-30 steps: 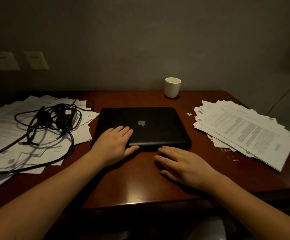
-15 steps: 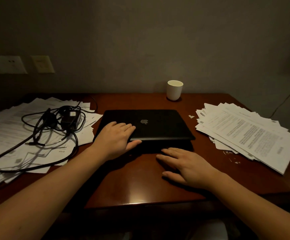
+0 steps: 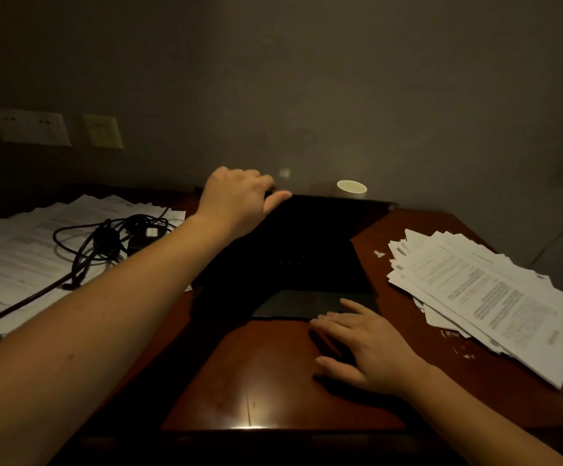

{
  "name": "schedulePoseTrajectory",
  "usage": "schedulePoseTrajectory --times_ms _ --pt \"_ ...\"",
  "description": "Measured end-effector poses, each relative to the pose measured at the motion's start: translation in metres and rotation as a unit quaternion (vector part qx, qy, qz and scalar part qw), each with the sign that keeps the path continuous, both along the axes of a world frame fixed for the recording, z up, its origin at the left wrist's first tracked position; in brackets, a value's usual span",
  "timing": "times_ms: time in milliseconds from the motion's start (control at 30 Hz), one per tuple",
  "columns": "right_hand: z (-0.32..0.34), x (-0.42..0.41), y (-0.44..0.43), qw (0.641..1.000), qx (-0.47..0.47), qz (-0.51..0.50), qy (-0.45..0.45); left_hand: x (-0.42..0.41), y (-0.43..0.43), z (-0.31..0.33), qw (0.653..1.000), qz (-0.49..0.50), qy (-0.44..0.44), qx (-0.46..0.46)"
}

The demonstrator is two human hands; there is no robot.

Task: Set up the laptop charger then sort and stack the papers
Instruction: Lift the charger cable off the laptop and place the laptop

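- Head view: left hand (image 3: 236, 196) curls its fingers over the top edge of the open laptop (image 3: 307, 264) at the middle of the desk (image 3: 273, 381).
- Right hand (image 3: 364, 344) lies spread flat, fingertips on the laptop's front edge.
- Charger (image 3: 139, 238) sits on the left papers (image 3: 14, 257); right stack (image 3: 482, 297) lies beside the laptop.

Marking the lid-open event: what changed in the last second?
The laptop lid, closed a second ago, now stands raised. The left hand went from lying flat on the lid to gripping its top edge. The right hand stays flat on the table at the laptop's front edge. The charger, the left paper pile, the right paper pile and the cup have not moved.
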State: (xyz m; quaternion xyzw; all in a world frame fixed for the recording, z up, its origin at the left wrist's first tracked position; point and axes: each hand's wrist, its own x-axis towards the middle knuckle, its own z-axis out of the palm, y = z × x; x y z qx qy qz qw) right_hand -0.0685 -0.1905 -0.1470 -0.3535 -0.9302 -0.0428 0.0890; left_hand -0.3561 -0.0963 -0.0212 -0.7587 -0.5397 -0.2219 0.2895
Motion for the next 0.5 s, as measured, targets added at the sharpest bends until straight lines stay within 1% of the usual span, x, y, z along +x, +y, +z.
schedulePoseTrajectory --times_ms 67,133,233,300,367,433,500 --pt "0.001 -0.003 0.005 0.999 0.006 0.000 0.033 0.004 0.012 0.007 0.999 -0.018 -0.034 -0.011" --pt "0.000 -0.007 0.012 0.995 -0.001 -0.019 0.099 0.009 0.018 0.003 0.998 -0.051 -0.042 -0.003" --pt "-0.001 -0.015 0.030 0.973 -0.042 -0.086 0.210 0.011 0.016 -0.017 0.994 -0.079 -0.037 0.072" --pt "-0.002 -0.025 0.046 0.960 -0.059 -0.125 0.241 0.009 0.014 -0.027 0.989 -0.087 -0.028 0.114" --pt "-0.005 -0.034 0.066 0.960 -0.076 -0.157 0.222 0.008 0.013 -0.031 0.989 -0.101 0.012 0.106" --pt "-0.008 -0.041 0.086 0.964 -0.086 -0.190 0.162 0.008 0.013 -0.033 0.986 -0.124 0.068 0.087" --pt "-0.008 -0.047 0.103 0.970 -0.073 -0.203 0.115 0.009 0.017 -0.034 0.983 -0.125 0.112 0.079"
